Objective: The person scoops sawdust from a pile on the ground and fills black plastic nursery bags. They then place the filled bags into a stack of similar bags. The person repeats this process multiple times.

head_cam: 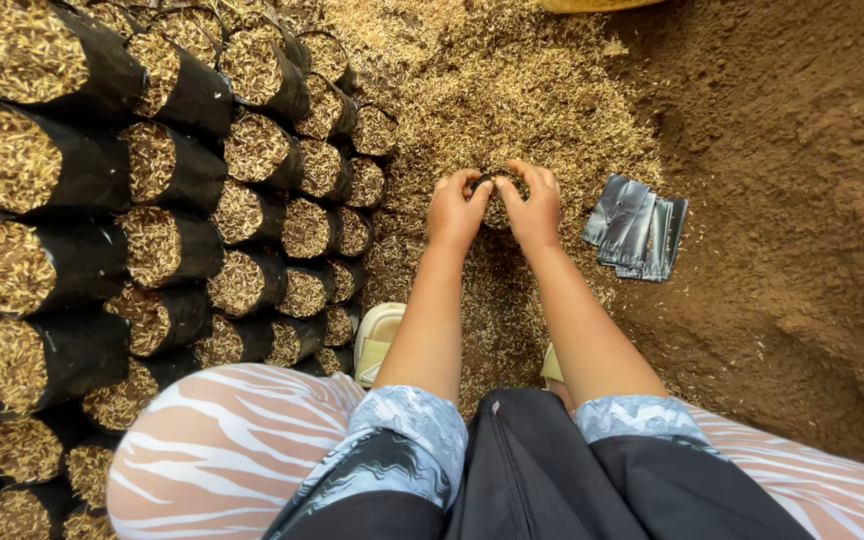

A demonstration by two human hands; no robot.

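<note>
From the head camera, looking straight down, the person's left hand and right hand meet over a heap of husks spread on the ground. Between them sits a small black bag, upright with its mouth open and husks showing inside; the fingers of both hands are curled around its rim, the left hand on its left side and the right hand on its right, thumbs turned inward toward the opening. Just to the right of the hands, a flat stack of empty black bags lies where the husks meet a bank of brown soil. To the left, rows of filled bags stand packed close together, each topped with husks. Near the person's knees, a pale sandal rests on the husks beside the left forearm.
</note>
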